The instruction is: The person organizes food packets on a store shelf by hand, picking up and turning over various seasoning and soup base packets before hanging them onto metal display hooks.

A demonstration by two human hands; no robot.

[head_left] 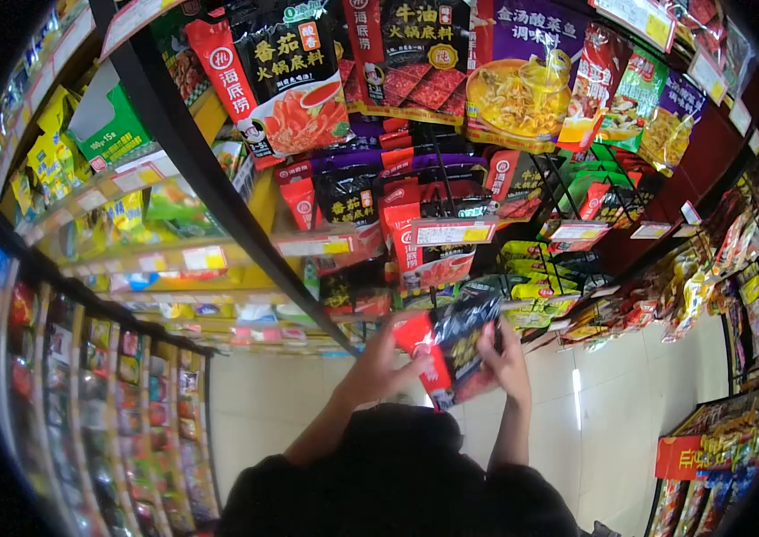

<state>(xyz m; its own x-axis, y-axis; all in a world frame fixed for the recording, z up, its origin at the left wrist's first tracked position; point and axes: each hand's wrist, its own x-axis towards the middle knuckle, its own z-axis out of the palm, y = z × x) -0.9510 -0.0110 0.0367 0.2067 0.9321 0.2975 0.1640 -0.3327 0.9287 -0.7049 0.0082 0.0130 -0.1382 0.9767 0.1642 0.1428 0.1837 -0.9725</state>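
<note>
Between my two hands is a red and black hotpot seasoning packet, tilted and a little smeared by motion. My left hand grips its red left side, the thumb lying across the front. My right hand holds the right edge, with fingers over the black part. Just beyond the packet, similar red and black seasoning packets hang on hooks. Above them hang larger packets: a tomato hotpot base, a beef-tallow hotpot base and a purple and yellow fish seasoning.
Price tags stick out at the hook ends. A dark shelf post slants down on the left, beside shelves of yellow packets. More shelves stand lower left. A red-labelled display stands on the right. Pale floor tiles lie below.
</note>
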